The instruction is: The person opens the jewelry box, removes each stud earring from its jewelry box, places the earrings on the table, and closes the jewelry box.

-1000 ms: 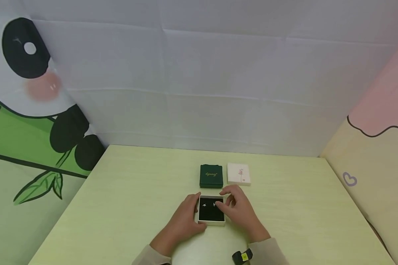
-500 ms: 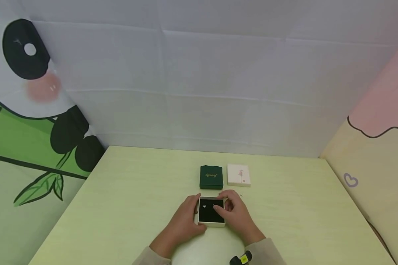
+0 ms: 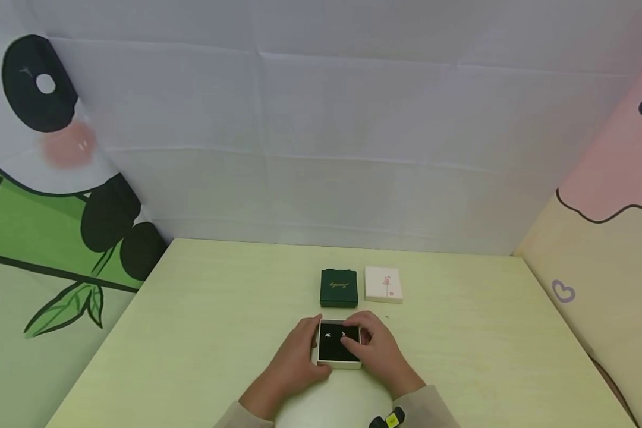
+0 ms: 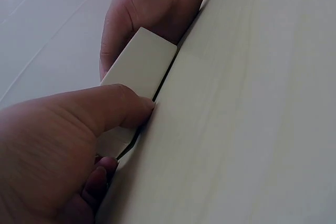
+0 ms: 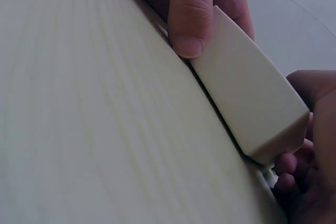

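Note:
A small open white box (image 3: 339, 364) with a black padded inside sits on the table in front of me. Two tiny silver star earrings are in the pad, the left star (image 3: 328, 335) and the right star (image 3: 344, 334). My left hand (image 3: 303, 352) grips the box at its left, thumb (image 4: 137, 109) on the near wall and fingers around the far left corner. Over the right side bends my right hand (image 3: 377, 351). Its thumb tip lies at the right star, the forefinger bent just beyond; whether they pinch it is too small to tell.
Behind the box lie a dark green pouch (image 3: 339, 288) with gold lettering and a white lid (image 3: 383, 285) printed with a pink flower. A tiny speck (image 3: 387, 317) rests on the pale table (image 3: 219, 309). A white cloth wall (image 3: 321, 148) stands at the back, patterned panels at both sides.
My right hand has shifted a little left and nearer, its thumb sliding from beside the right star over it, and the star shows again now. The left hand keeps its hold on the box.

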Tool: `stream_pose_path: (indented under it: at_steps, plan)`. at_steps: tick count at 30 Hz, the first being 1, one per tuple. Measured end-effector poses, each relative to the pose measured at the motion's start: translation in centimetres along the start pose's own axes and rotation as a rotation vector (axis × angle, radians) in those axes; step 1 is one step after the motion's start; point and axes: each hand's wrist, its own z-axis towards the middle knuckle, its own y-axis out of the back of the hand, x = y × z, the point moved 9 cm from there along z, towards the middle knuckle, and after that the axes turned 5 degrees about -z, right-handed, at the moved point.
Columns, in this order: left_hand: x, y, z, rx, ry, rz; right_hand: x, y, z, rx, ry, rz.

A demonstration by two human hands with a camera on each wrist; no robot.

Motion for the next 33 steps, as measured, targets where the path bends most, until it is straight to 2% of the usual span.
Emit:
stream_pose_path:
  at_steps: [10,17,33]
  plan:
    - [-0.16,0.08,-0.03,0.006,-0.003,0.014,0.03,-0.38,0.11,0.027,-0.001,-0.091]
    - [0.04,0.00,-0.04,0.015,0.019,0.012,0.44,-0.29,0.16,0.024,0.019,-0.130]
    - [-0.18,0.07,-0.08,0.010,-0.001,0.023,0.78,-0.11,0.21,0.036,-0.012,-0.129]
